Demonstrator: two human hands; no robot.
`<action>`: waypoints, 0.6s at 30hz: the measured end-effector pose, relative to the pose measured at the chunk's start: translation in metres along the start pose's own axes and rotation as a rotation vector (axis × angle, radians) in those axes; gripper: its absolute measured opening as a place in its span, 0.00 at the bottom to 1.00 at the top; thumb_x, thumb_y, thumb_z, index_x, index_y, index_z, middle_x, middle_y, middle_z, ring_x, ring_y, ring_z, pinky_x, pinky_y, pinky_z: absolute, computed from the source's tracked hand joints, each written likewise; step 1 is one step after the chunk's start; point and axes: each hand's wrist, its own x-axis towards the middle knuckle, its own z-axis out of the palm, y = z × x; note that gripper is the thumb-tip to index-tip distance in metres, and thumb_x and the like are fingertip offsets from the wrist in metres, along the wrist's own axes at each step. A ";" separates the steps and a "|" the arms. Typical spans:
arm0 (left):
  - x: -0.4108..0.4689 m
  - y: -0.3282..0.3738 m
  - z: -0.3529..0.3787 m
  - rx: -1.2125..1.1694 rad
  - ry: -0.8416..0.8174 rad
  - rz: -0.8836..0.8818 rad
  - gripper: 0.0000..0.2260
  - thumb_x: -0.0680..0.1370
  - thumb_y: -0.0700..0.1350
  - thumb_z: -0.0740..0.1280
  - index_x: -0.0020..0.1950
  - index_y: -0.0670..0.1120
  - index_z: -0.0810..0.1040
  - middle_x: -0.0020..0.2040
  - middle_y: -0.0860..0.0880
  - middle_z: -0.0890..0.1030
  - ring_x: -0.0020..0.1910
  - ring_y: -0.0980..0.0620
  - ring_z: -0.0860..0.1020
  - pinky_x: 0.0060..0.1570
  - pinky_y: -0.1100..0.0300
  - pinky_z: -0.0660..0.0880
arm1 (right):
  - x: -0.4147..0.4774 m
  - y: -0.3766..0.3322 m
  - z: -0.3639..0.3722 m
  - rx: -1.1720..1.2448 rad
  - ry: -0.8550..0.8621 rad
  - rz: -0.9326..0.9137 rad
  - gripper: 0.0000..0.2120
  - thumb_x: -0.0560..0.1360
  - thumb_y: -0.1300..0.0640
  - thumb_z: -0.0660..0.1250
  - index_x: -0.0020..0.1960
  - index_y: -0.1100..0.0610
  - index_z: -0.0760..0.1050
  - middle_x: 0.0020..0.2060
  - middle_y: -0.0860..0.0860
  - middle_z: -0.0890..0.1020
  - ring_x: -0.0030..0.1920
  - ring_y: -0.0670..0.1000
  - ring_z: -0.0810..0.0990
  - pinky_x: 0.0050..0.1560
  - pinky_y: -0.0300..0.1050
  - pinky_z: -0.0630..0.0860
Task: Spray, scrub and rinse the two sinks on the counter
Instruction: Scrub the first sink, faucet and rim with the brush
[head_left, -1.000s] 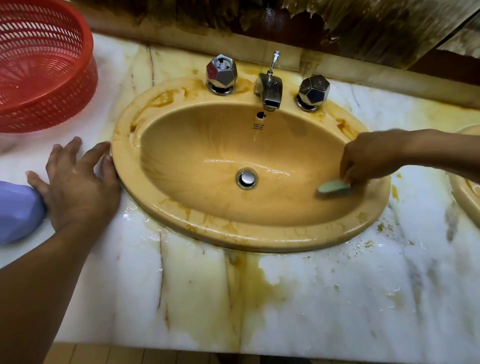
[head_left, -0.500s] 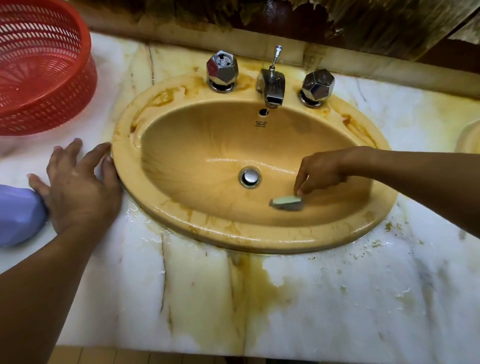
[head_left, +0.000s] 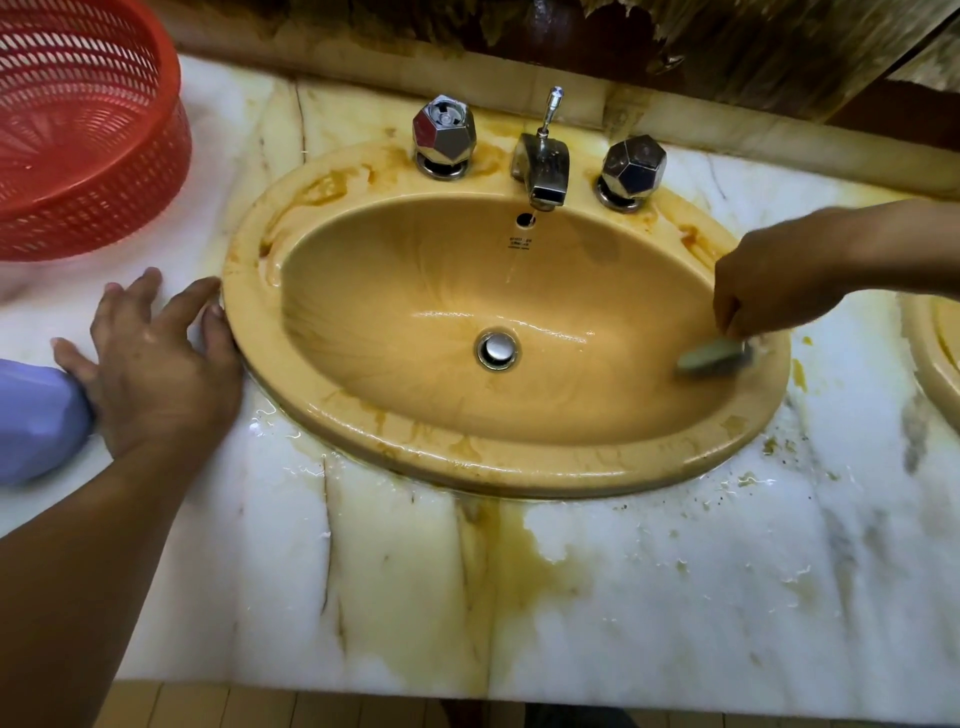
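The right grip (head_left: 763, 291) reaches into the sink (head_left: 363, 431) from its right side, fingers curled downward and pinching a pale green scrub pad (head_left: 714, 356), which is blurred. The pad sits just below this grip's fingertips and presses on the bowl's inner right wall, close under the rim. To the left of this grip, down in the bottom of the bowl, lies the metal drain (head_left: 497, 349), well apart from the pad. Farther from the person than this grip, on the back ledge of the sink, stands the tap (head_left: 543, 166), with one faceted knob (head_left: 632, 165) on the side nearer the grip and another knob (head_left: 444, 132) beyond the tap. Just to the right of the same grip, at the picture's edge, the rim of a second sink (head_left: 935, 353) shows. The left grip (head_left: 156, 369) lies palm down on the white marble desk (head_left: 675, 597), fingers spread and holding nothing; the digits on its right side touch the outer left rim of the sink, and its leftmost finger rests against a rounded lilac object (head_left: 36, 421) whose kind I cannot tell. Beyond this grip and a little to its left stands a red plastic basket (head_left: 88, 130), apart from the fingers. The desk in front of both grips is wet in patches and streaked with yellow-brown stains, as is the sink's rim.
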 end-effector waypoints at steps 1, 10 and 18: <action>0.000 0.000 0.000 0.003 -0.005 0.001 0.19 0.84 0.58 0.55 0.70 0.57 0.77 0.77 0.43 0.70 0.79 0.39 0.60 0.74 0.28 0.57 | 0.000 0.003 -0.002 -0.023 0.060 0.024 0.10 0.80 0.44 0.64 0.53 0.41 0.84 0.49 0.44 0.84 0.49 0.48 0.81 0.46 0.41 0.79; -0.001 0.003 -0.003 0.011 -0.003 -0.003 0.19 0.84 0.57 0.55 0.71 0.56 0.77 0.77 0.44 0.69 0.79 0.40 0.60 0.75 0.29 0.55 | 0.032 -0.043 0.022 0.308 -0.060 -0.156 0.07 0.80 0.46 0.68 0.45 0.42 0.83 0.46 0.43 0.84 0.46 0.50 0.81 0.49 0.46 0.81; -0.003 0.007 -0.006 0.046 -0.021 -0.018 0.18 0.85 0.56 0.57 0.71 0.56 0.78 0.78 0.46 0.69 0.80 0.42 0.60 0.76 0.29 0.51 | 0.072 -0.080 0.021 0.251 0.483 -0.030 0.13 0.82 0.47 0.62 0.63 0.43 0.81 0.51 0.48 0.83 0.48 0.52 0.81 0.41 0.46 0.79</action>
